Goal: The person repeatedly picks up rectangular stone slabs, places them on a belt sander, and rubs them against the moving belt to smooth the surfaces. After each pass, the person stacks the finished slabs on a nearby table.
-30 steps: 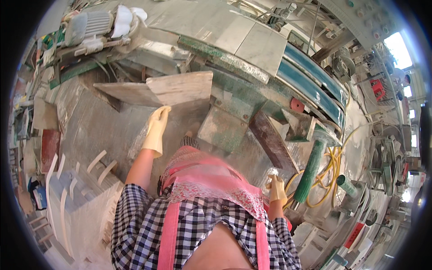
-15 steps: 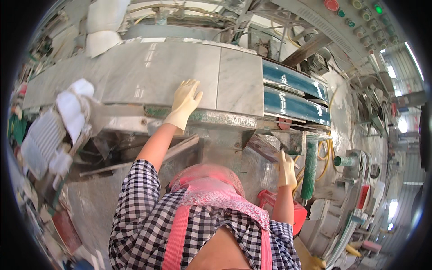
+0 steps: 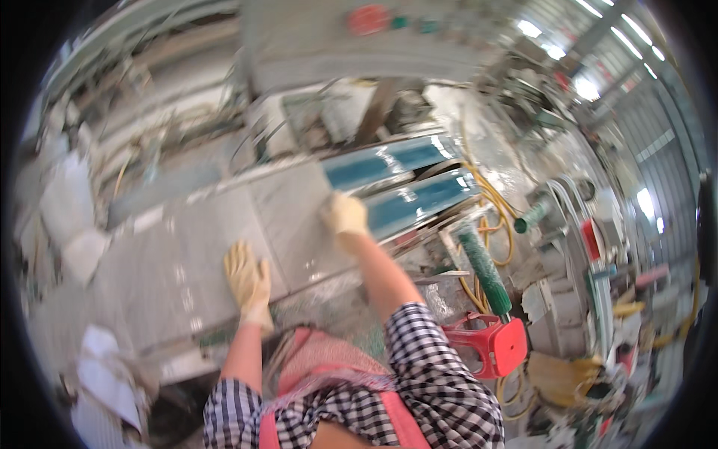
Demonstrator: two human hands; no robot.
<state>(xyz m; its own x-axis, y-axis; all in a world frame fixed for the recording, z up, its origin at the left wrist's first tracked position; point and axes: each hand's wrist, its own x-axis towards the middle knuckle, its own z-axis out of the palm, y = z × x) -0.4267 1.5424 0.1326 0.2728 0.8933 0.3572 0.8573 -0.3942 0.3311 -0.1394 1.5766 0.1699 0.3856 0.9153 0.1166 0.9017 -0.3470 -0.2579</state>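
Observation:
My left hand [image 3: 248, 283], in a cream rubber glove, lies flat with fingers stretched on a large grey marbled tile [image 3: 161, 262], close to its joint with a second tile. My right hand [image 3: 347, 217], gloved the same way, rests at the right part of that second tile [image 3: 288, 224]. Its fingers look curled, and motion blur hides whatever they may hold. Just to its right run two blue conveyor belts [image 3: 419, 202], side by side, their near ends against the second tile.
A red plastic stool [image 3: 490, 346] stands near my right side. Beside the belts are a green roller [image 3: 485, 273] and a yellow hose [image 3: 501, 224]. A control panel with a red button [image 3: 369, 19] hangs over the far side. White padding [image 3: 105, 374] sits at the near left.
My right hand has come up from beside the line onto the right tile. The left hand still lies flat on the left tile. The view has swung right and is blurred.

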